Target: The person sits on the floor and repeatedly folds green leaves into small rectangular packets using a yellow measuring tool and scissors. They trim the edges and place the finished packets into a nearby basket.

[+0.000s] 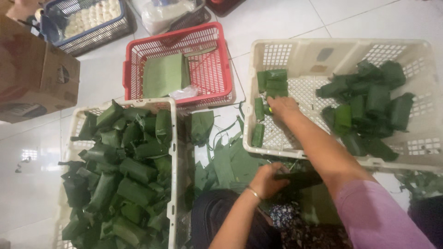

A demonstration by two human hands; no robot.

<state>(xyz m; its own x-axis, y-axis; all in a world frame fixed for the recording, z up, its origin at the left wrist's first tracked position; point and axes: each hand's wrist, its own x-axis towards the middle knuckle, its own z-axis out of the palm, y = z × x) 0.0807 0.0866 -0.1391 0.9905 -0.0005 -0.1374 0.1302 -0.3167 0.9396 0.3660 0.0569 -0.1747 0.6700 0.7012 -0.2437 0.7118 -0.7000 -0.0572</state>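
Note:
My right hand reaches into the white crate on the right and rests on a green leaf-wrapped parcel next to a short row of such parcels. A loose heap of leaf parcels fills that crate's right side. My left hand, with a thin bangle at the wrist, is closed on a dark knife-like tool above my lap. Cut leaf strips lie on the floor between the crates.
A second white crate on the left is heaped with leaf parcels. Behind stands a red basket with folded leaves, a blue basket of white pieces, and a cardboard box. White tiled floor.

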